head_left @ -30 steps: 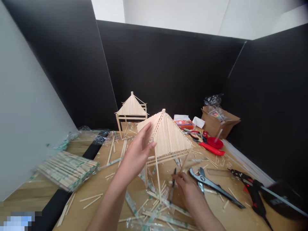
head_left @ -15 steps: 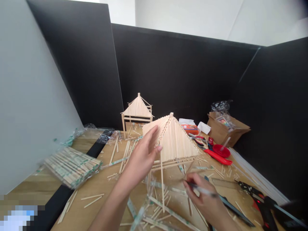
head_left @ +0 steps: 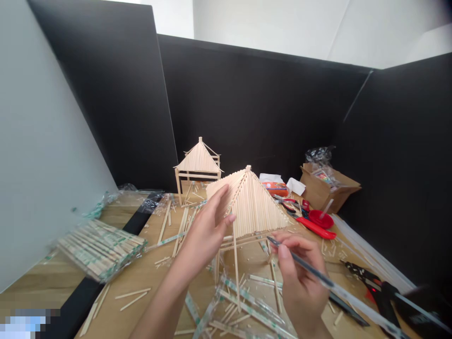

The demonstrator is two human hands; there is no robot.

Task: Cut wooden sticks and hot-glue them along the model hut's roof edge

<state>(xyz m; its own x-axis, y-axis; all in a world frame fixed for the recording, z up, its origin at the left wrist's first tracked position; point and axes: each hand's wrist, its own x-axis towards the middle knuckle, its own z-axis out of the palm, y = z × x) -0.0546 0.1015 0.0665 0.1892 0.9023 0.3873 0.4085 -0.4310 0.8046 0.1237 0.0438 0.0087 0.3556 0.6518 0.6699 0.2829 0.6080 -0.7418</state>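
Note:
A small pavilion model [head_left: 259, 207] of pale wooden sticks stands in front of me, with a pointed roof and thin legs. My left hand [head_left: 212, 219] holds its roof at the near left corner, fingers along the left slope and thumb at the ridge's lower end. Between the thumb and fingers of my right hand [head_left: 303, 275] is a slim pen [head_left: 307, 266] with a dark tip and greyish barrel. Its tip lies just below the roof's front eave; whether it touches the wood I cannot tell.
A second stick pavilion [head_left: 199, 160] stands behind to the left. Bagged sticks [head_left: 102, 247] lie at left; loose sticks and wrappers litter the table. At right are red-handled pliers [head_left: 316, 228], a red dish [head_left: 321, 218], a cardboard box [head_left: 330, 186] and a black glue gun [head_left: 370, 285]. Black panels enclose the back.
My right hand has risen from beside the model's legs to the roof's front eave, bringing the pen tip up. My left hand keeps its hold on the roof. The view has shifted slightly.

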